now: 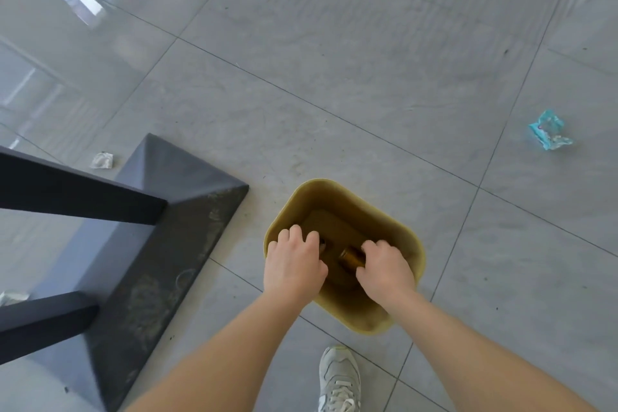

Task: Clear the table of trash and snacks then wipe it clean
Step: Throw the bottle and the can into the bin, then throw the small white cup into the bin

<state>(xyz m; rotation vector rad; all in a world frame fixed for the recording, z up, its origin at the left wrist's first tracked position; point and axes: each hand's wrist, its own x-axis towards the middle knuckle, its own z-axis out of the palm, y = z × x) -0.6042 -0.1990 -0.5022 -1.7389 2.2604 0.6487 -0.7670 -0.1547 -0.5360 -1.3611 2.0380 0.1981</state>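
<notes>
Right hand [384, 269]: grips brown bottle [351, 256], axis toward 10 o'clock, over bin [334, 191].
Left hand [294, 261]: curled, contents unclear.

Bright daylight, glossy floor [334, 43] glare

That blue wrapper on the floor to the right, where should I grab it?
Come straight down from above and pinch the blue wrapper at its crumpled, raised lower-right end; the rest likely lies too flat on the floor to get under.

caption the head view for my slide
Above a yellow bin, left hand and right hand, the right holding a brown cylinder; blue wrapper on floor.
</notes>
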